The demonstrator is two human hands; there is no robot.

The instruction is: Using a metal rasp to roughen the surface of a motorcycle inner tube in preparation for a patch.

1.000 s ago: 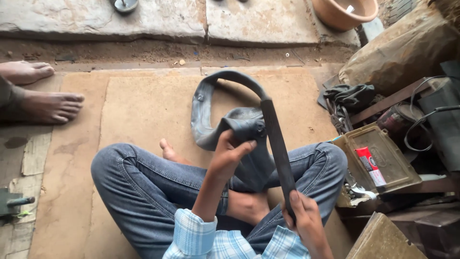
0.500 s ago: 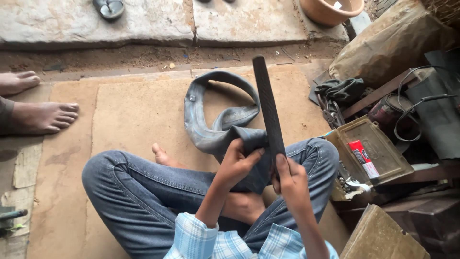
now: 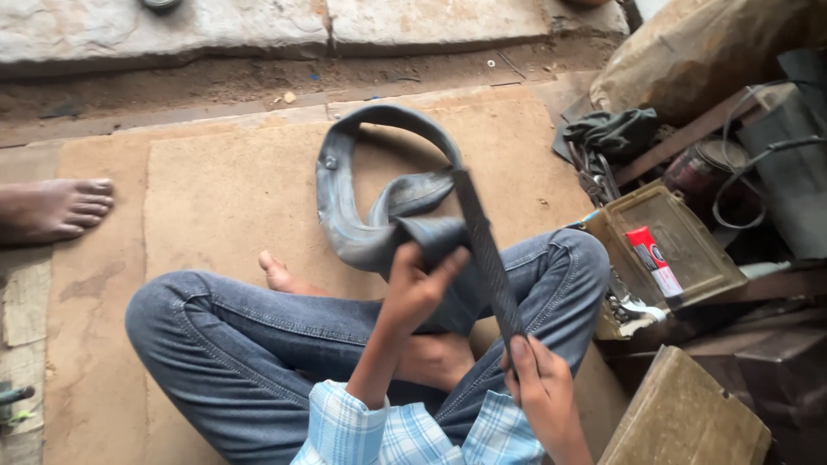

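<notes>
I sit cross-legged in blue jeans on a brown mat (image 3: 215,189). My left hand (image 3: 417,288) grips a fold of a grey rubber inner tube (image 3: 345,215), which loops out over the mat and drapes onto my right knee. My right hand (image 3: 538,383) holds the lower end of a long, flat, dark file (image 3: 484,241). The file slants up and to the left, lying across the tube just beside my left hand. A small metal valve (image 3: 330,161) shows on the tube's left side.
Another person's bare foot (image 3: 53,209) rests at the mat's left edge. An open metal box (image 3: 680,250) with a red-and-white tube (image 3: 652,258) stands at my right, among cables, a dark cloth (image 3: 616,131), a sack (image 3: 698,52) and boards. A stone kerb (image 3: 258,26) runs along the far side.
My right hand first lifted the file upright against the tube, then drew back toward me; the file now slants across the tube. My left hand keeps its hold on the fold.
</notes>
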